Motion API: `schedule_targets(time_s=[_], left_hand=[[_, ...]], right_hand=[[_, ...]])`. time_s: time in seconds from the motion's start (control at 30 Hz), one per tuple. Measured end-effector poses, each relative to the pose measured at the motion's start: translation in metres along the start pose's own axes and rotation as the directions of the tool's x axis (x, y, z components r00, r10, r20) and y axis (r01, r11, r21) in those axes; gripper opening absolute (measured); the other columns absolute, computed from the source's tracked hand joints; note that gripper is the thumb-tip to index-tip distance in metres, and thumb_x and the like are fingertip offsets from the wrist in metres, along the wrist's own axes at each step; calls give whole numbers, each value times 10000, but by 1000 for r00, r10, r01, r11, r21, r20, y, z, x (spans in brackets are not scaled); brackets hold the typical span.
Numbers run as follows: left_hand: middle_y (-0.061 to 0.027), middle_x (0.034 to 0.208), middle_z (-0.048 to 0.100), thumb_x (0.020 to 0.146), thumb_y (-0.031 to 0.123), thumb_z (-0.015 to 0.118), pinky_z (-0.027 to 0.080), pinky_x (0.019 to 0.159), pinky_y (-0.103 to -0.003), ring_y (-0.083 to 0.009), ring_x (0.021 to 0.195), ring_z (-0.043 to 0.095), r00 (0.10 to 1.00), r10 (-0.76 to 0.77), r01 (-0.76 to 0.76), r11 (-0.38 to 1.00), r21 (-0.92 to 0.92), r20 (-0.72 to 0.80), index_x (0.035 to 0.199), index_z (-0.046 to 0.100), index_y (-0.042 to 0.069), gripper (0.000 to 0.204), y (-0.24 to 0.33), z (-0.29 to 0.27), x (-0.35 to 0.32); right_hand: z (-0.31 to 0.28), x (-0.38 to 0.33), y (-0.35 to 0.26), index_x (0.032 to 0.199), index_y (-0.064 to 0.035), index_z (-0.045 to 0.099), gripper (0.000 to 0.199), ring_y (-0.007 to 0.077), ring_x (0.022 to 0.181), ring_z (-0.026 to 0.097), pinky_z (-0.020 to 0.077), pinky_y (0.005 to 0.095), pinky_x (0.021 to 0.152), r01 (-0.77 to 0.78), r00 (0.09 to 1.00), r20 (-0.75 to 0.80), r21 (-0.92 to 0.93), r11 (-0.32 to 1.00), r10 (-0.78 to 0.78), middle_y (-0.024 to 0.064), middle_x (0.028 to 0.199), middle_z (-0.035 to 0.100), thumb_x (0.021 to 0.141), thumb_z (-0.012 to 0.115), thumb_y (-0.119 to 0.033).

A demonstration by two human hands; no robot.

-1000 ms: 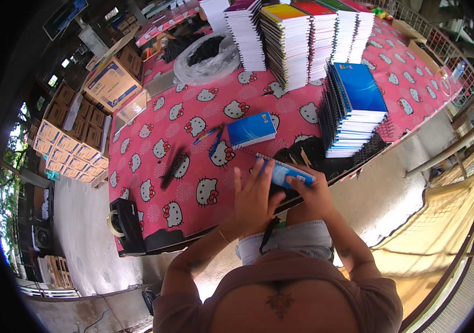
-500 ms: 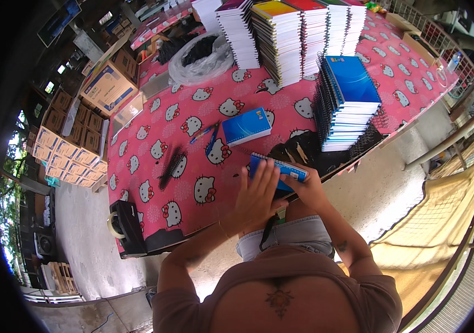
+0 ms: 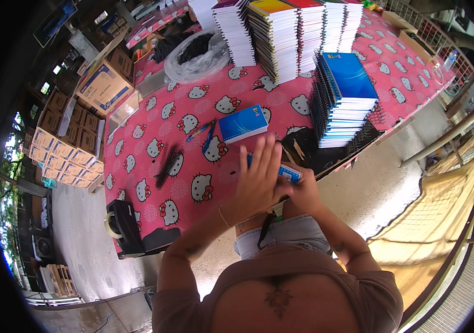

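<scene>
A small blue-covered notebook [image 3: 291, 173] is held at the table's near edge, mostly hidden behind my hands. My right hand [image 3: 305, 191] grips its right end, fingers wrapped round it. Over its left part lies my left hand [image 3: 259, 176], fingers stretched out and flat against it. Just beyond, another blue notebook block [image 3: 243, 124] rests on the table with a row of punched holes along its edge. Left of that block are a blue pen-like tool [image 3: 209, 136] and several black wire spirals [image 3: 169, 166]. A tall stack of spiral-bound blue notebooks [image 3: 348, 83] stands to the right.
Taller stacks of notebooks [image 3: 276, 41] with yellow, red and other covers line the back. A plastic-wrapped coil [image 3: 195, 57] lies left of them. A black tape dispenser [image 3: 125, 228] sits at the table's near left corner. Cartons [image 3: 70, 139] are piled beyond the left edge.
My left hand has slid up and over more of the notebook, covering most of it. The right hand keeps its grip, shifted slightly left and down. The view has shifted slightly.
</scene>
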State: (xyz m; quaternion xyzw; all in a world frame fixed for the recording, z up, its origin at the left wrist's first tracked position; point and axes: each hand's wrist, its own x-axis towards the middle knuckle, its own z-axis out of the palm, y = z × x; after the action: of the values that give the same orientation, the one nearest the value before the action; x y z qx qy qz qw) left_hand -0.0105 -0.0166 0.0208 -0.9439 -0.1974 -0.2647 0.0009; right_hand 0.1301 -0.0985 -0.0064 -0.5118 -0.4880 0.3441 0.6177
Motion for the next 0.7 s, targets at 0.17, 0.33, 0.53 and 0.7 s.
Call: schedule_targets(time_s=[0.17, 0.33, 0.53, 0.7], left_hand=[[-304, 1563, 336, 988, 699, 172, 41, 1181, -641, -422, 1491, 282, 998, -31, 28, 998, -59, -58, 1474, 376, -93, 951, 11, 21, -27], [-298, 1551, 362, 1007, 678, 161, 24, 1186, -628, -415, 1477, 318, 1000, -6, 4, 995, -98, -19, 1476, 378, -93, 928, 23, 30, -45], [-97, 1326, 637, 1000, 293, 578, 117, 1192, -625, -272, 1293, 561, 999, 38, -39, 989, -142, -9, 1329, 617, 79, 395, -13, 1, 11], [-174, 1453, 522, 1007, 443, 516, 138, 1172, -655, -325, 1400, 444, 991, 87, -79, 994, -71, 104, 1362, 571, 39, 541, -24, 17, 5]], right_hand=[[-2, -8, 10, 1153, 7, 691, 271, 68, 773, 615, 533, 280, 697, 18, 995, 104, -106, 994, -7, 93, 851, 727, 885, 689, -33], [-4, -6, 12, 1129, 6, 693, 253, 66, 765, 590, 513, 271, 681, -75, 997, -29, 73, 995, 77, 75, 846, 709, 877, 676, -10], [-18, 10, 32, 1091, 5, 703, 226, 66, 713, 570, 505, 283, 667, 11, 995, 96, -143, 990, 3, 116, 799, 700, 867, 718, -22], [-19, 15, 63, 1099, -11, 715, 255, 190, 777, 714, 543, 317, 704, 76, 989, 133, -150, 986, -56, 165, 876, 734, 846, 739, -33]])
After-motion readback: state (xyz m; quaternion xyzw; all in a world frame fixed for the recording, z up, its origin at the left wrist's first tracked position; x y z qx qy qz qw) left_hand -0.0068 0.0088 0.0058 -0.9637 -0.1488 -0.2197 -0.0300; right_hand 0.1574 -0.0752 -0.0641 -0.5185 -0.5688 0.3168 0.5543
